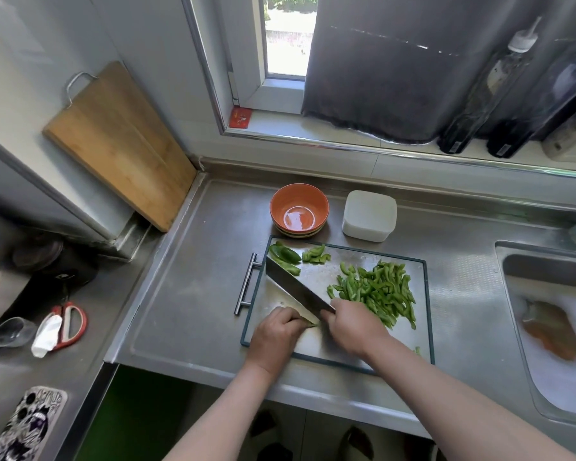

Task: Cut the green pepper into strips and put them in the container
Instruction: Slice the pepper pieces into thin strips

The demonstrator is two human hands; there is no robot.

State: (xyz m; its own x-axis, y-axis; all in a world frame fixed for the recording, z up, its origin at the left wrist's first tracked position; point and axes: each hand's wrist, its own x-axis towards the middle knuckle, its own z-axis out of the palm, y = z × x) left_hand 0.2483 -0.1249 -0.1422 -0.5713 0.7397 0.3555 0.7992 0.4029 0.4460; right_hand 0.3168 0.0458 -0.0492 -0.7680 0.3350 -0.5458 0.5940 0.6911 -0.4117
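A steel cutting board (423,314) lies on the counter. On its right half is a pile of green pepper strips (378,289). Uncut pepper pieces (283,256) and a few short strips (315,255) lie at its far left corner. My right hand (354,326) grips the handle of a cleaver (295,284), whose blade points away to the left. My left hand (278,331) has curled fingers pressing down on a pale piece at the blade's heel; most of that piece is hidden. Beyond the board stand an orange bowl (299,210) and a white lidded container (369,215).
A sink (552,331) with foamy water and a cloth is at the right. A wooden board (120,144) leans in the left corner. Scissors (69,324), a small glass cup (12,331) and a phone (27,424) lie on the lower left counter. Bottles (486,94) stand on the windowsill.
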